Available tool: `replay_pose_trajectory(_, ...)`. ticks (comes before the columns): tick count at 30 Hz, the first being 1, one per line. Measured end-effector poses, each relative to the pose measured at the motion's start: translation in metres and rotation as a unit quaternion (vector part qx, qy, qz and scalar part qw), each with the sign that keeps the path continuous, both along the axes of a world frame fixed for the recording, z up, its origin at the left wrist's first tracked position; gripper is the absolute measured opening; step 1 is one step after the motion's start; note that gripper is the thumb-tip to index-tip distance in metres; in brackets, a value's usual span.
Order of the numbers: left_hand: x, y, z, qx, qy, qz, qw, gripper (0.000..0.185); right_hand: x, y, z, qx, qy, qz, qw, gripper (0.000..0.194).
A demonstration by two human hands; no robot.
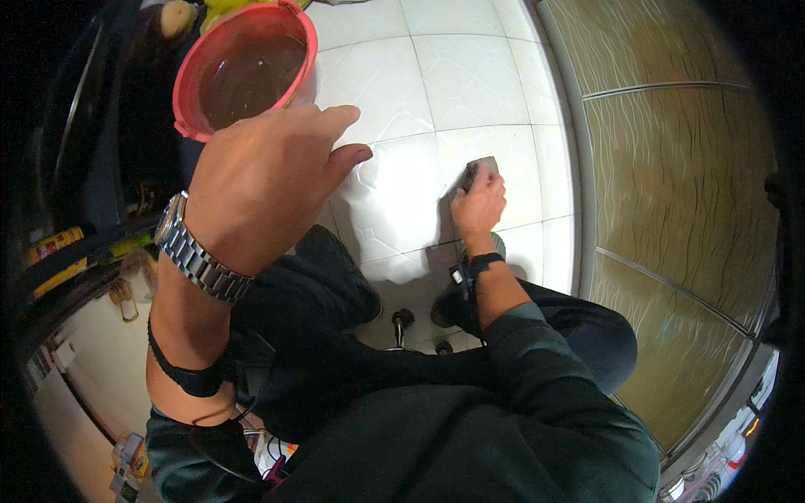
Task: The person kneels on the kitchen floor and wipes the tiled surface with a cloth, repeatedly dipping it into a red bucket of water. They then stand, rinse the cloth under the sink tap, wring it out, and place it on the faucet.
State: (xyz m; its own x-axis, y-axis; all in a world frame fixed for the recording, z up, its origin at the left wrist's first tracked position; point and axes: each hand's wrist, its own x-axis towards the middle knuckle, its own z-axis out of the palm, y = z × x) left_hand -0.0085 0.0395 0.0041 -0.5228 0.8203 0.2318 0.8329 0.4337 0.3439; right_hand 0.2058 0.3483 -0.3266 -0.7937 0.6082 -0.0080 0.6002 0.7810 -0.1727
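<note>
My right hand (pixel 479 204) is low over the white tiled floor, its fingers on a grey cloth or pad (pixel 483 168) pressed to a tile. Motion blur and the fingers hide part of that piece. Close to the camera, my left hand (pixel 270 163) is raised in the air, a metal-band watch (pixel 204 270) on its wrist. Its thumb and index finger are apart with nothing visible between them; the other fingers are hidden. Beyond it stands a pink bucket (pixel 192 75) of murky brown water, its near rim partly covered by the hand in this view.
Patterned panel doors (pixel 666 176) line the right side. A dark cabinet or shelf (pixel 94 144) borders the left. Between my feet shows a metal seat leg (pixel 399 327). A yellow-green bag (pixel 220 9) lies behind the bucket. Glare brightens the middle floor tiles (pixel 402 195).
</note>
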Motion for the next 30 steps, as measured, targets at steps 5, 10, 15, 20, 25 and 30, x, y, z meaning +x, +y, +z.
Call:
replay_pose_trajectory(5,-0.001,0.001,-0.006,0.0,0.019,0.003,1.0,0.033,-0.005,-0.053,-0.015,-0.131,-0.028,0.172,0.976,0.063)
replay_pose_trajectory(10,0.003,0.002,-0.009,0.002,0.045,0.017,0.999,0.034,0.006,-0.07,-0.032,-0.132,-0.121,0.14,0.974,0.077)
replay_pose_trajectory(15,0.006,0.006,-0.012,0.002,0.029,0.027,0.999,0.037,0.0,-0.077,-0.036,-0.112,-0.153,0.15,0.97,0.082)
replay_pose_trajectory(20,0.008,0.0,-0.005,-0.109,-0.051,0.079,0.99,0.043,-0.025,-0.09,-0.034,-0.115,-0.15,0.177,0.966,0.086)
replay_pose_trajectory(25,0.012,0.008,0.001,-0.106,-0.082,0.09,0.987,0.044,-0.054,-0.093,-0.035,-0.113,-0.17,0.238,0.95,0.085)
replay_pose_trajectory(30,0.011,0.008,0.004,-0.129,-0.07,0.097,0.984,0.043,-0.085,-0.1,-0.042,-0.128,-0.179,0.237,0.946,0.086)
